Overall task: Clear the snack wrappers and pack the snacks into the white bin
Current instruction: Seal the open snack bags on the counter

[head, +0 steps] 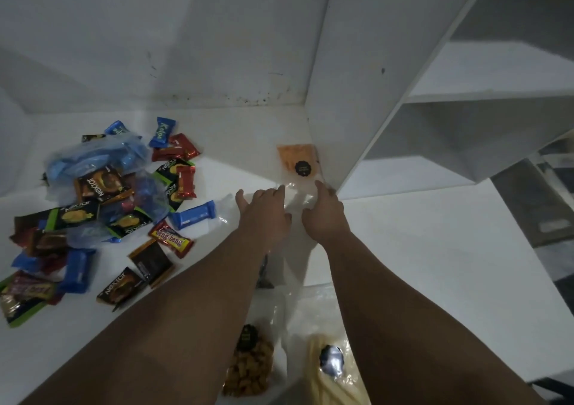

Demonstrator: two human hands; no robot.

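Clear plastic wrapper is being pinched by left hand and right hand; being slippery, it risks dragging the orange pouch along the surface.

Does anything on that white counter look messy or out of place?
Yes. The wrapped snacks lie scattered in a loose heap at the left, some overlapping, tangled with a crumpled blue plastic bag. Dark specks also dot the seam between wall and counter.
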